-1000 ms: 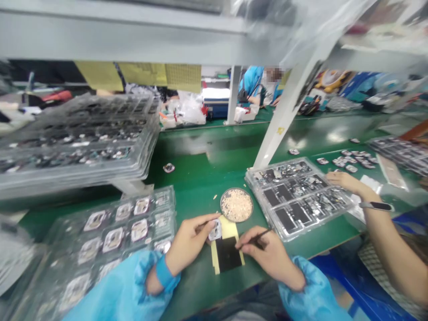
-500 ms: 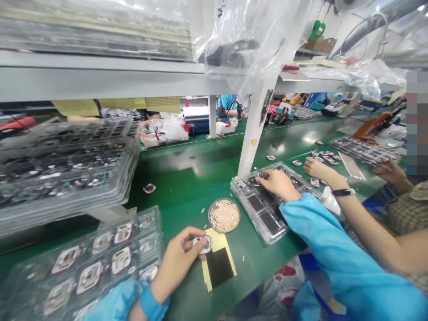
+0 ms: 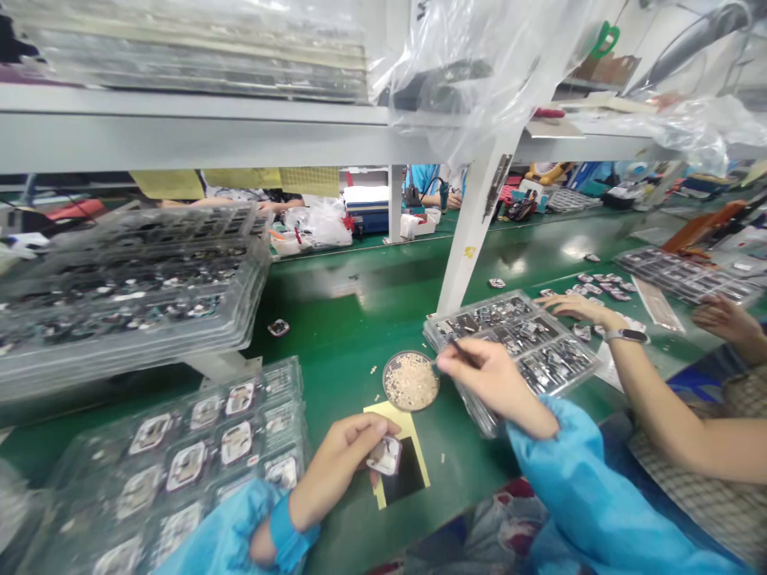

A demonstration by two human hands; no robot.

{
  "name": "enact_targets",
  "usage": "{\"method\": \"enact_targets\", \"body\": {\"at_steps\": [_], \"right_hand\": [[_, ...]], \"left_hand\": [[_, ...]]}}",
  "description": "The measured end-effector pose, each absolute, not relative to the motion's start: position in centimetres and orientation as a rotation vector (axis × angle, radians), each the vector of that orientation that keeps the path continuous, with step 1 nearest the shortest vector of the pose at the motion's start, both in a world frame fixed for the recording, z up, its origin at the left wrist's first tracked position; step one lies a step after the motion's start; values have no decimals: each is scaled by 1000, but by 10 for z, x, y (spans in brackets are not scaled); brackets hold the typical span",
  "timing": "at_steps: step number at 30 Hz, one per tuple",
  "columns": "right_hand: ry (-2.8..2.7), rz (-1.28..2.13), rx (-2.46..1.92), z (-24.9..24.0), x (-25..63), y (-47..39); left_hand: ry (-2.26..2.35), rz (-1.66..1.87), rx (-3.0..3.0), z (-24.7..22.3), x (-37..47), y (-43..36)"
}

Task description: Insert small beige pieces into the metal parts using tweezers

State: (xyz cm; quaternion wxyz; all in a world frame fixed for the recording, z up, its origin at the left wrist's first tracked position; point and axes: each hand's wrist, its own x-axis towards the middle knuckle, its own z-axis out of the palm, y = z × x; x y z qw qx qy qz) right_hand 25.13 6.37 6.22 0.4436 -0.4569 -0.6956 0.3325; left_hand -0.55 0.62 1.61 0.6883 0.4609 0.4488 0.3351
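My left hand [image 3: 347, 457] is closed on a small white square part with rounded corners [image 3: 384, 455], tilted above a yellow sheet [image 3: 391, 411] with a black pad [image 3: 406, 471]. In my right hand [image 3: 494, 382] is a slim dark tool, apparently tweezers [image 3: 462, 351], its tip by the right rim of a round dish. This dish [image 3: 411, 382] holds many tiny beige pieces. Under and beyond my right hand lies a clear compartment tray [image 3: 521, 319] of small metallic parts.
At lower left, a clear tray [image 3: 257, 471] holds similar white parts. Stacked trays [image 3: 137, 295] stand behind it. A white post [image 3: 473, 247] rises behind the dish. A co-worker's hand [image 3: 578, 307] reaches in at right, near several loose parts [image 3: 605, 283]. One part [image 3: 279, 327] lies alone.
My right hand has come from over the compartment tray to the dish's right rim. My left hand has turned and tilted the white part. The co-worker's hand has flattened out towards the tray.
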Motion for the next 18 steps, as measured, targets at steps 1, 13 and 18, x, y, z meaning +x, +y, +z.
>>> {"method": "enact_targets", "body": {"at_steps": [1, 13, 18], "right_hand": [[-1781, 850, -1060, 61, 240, 53], [-1643, 1085, -1095, 0, 191, 9], [-1444, 1097, -1220, -3, 195, 12]], "left_hand": [[994, 733, 991, 15, -4, 4], [1023, 903, 921, 6, 1, 4], [1065, 934, 972, 4, -1, 6]]}}
